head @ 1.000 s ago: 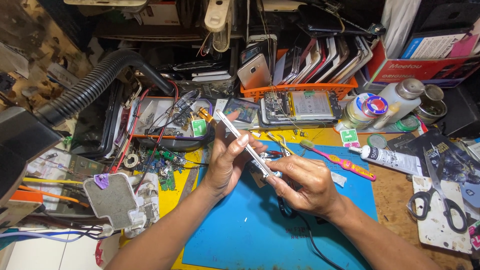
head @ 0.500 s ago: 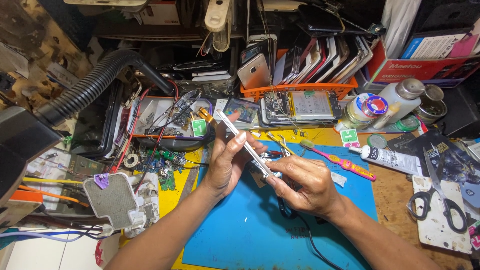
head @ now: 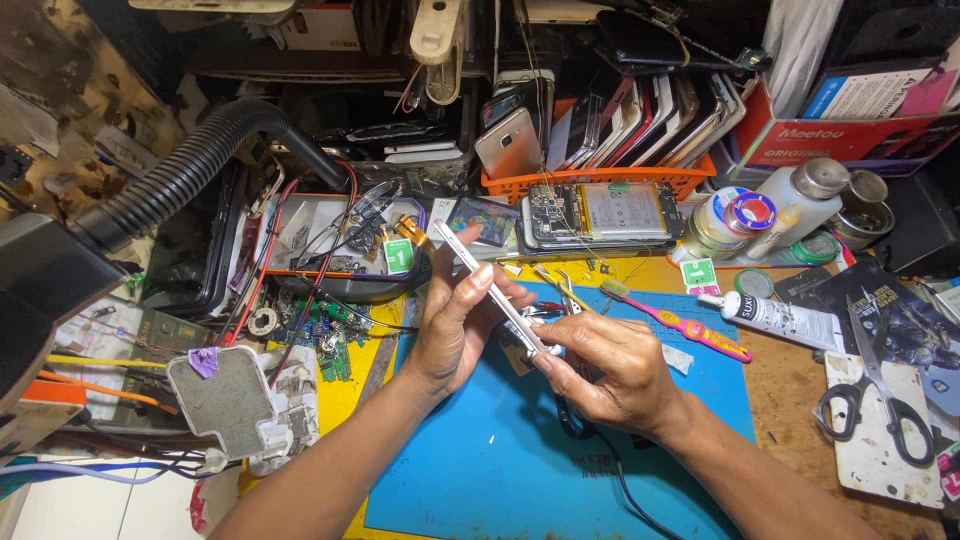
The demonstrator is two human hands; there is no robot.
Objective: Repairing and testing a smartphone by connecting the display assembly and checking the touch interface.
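Both my hands hold a thin silver phone frame [head: 478,272] seen edge-on, tilted from upper left to lower right above the blue work mat [head: 500,460]. My left hand [head: 455,320] grips its upper part, thumb and fingers pinching the edge. My right hand [head: 610,372] pinches the lower end, fingertips pressed at the frame's bottom. A black cable [head: 600,470] runs from under my right hand across the mat.
A pink toothbrush [head: 680,325], a white glue tube [head: 780,318] and tweezers [head: 560,290] lie behind the hands. Scissors [head: 880,400] at right. An orange basket of phones [head: 600,175], an opened phone [head: 600,215], bottles [head: 790,205], a parts tray [head: 330,240], a black hose [head: 190,175] and circuit boards [head: 320,340] crowd the bench.
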